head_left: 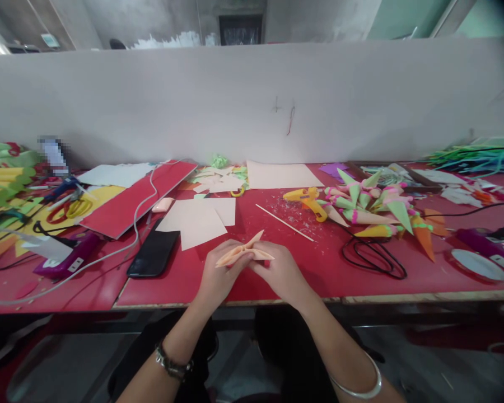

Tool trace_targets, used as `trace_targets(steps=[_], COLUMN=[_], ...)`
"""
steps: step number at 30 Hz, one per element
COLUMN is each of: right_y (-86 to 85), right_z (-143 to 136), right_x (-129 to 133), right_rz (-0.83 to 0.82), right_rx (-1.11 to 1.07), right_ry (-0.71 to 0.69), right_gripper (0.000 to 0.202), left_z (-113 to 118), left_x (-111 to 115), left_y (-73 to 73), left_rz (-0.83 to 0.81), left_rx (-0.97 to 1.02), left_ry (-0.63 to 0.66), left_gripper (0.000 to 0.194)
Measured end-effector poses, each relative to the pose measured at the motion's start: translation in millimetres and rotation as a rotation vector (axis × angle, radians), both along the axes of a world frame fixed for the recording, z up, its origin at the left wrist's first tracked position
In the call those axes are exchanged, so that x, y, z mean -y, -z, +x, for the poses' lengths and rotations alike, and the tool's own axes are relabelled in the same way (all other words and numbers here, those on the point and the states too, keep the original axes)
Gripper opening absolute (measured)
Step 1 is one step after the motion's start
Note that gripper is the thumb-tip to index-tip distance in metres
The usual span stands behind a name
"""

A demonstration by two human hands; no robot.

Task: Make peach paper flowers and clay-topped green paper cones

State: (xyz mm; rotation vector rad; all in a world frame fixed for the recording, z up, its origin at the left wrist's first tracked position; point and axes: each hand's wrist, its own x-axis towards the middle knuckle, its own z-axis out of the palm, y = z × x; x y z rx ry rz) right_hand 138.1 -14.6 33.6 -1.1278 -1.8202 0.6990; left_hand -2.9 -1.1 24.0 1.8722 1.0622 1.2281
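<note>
A folded piece of peach paper (240, 254) with several pointed flaps is held over the front of the red table. My left hand (222, 272) grips its left side, the thumb pressed near the middle. On the other side my right hand (278, 270) pinches the right part, and the fingertips of both hands come close together. Parts of the fingers are hidden behind the paper. Just beyond my left hand lie flat peach sheets (199, 217). A thin wooden stick (284, 223) rests on the table past my right hand.
A black phone (154, 252) lies left of my hands. To the right are a yellow glue gun (308, 200) with a black cord, a heap of coloured paper cones (372, 204) and a white dish (479, 265). A red board (140, 198) and purple power strip (69, 254) are left.
</note>
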Motion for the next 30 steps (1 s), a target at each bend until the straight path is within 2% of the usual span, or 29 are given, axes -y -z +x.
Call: trace_targets(steps=[4, 9, 15, 19, 22, 30], right_y=[-2.5, -1.2, 2.0, 2.0, 2.0, -1.1], right_z=[-0.7, -0.3, -2.8, -1.6, -0.1, -4.8], right_x=[1.7, -1.2, -5.0, -3.7, -2.9, -1.4], right_rz=[-0.029, -0.109, -0.303, -0.386, -0.423, -0.369], right_rx=[-0.096, -0.395, -0.653, -0.612, -0.561, -0.472], right_ry=[0.007, 0.08, 0.061, 0.014, 0.039, 0.108], right_gripper=[0.01, 0.01, 0.028, 0.021, 0.03, 0.029], left_z=[-5.3, -6.2, -3.6, -1.2, 0.6, 2.2], left_x=[-0.4, 0.6, 2.3, 4.0, 5.1, 3.5], left_y=[-3.3, -7.3, -6.6, -7.9, -8.3, -3.7], left_rz=[-0.009, -0.012, -0.014, -0.06, -0.1, -0.197], left_rx=[-0.01, -0.043, -0.066, -0.019, 0.053, 0.109], left_ry=[-0.013, -0.054, -0.018, -0.017, -0.007, -0.102], left_gripper=[0.018, 0.02, 0.021, 0.022, 0.024, 0.028])
